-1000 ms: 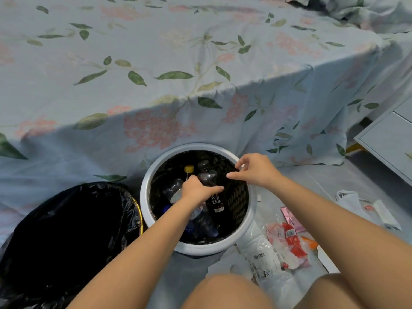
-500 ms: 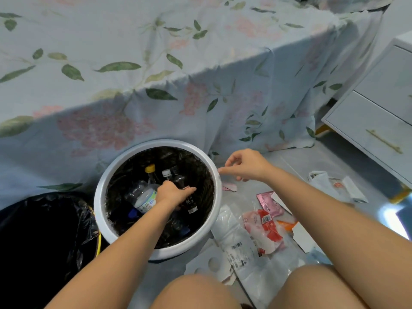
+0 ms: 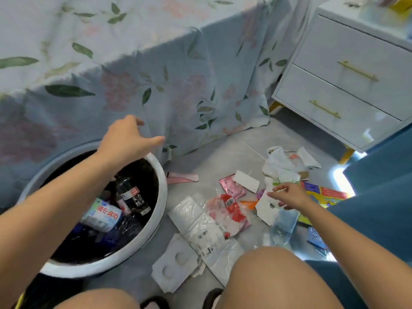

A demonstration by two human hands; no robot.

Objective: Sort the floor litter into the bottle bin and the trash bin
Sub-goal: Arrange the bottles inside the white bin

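So far: several bottles [image 3: 136, 198] lie in the round white bottle bin [image 3: 163, 197], glossy clear plastic with printed labels. The trash bin is out of view. Left hand [image 3: 127, 138] hovers above the rim, fingers loosely spread, empty. Right hand [image 3: 289, 195] reaches into the floor litter [image 3: 225, 210], seemingly pinching a thin stick. Crinkled wrappers, flat card, soft bags remain unsorted.

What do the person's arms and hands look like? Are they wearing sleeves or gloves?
No sleeves or gloves show. Both forearms are bare up to the picture's edge. The left hand and the right hand are bare too, with no rings, watch or bracelets showing.
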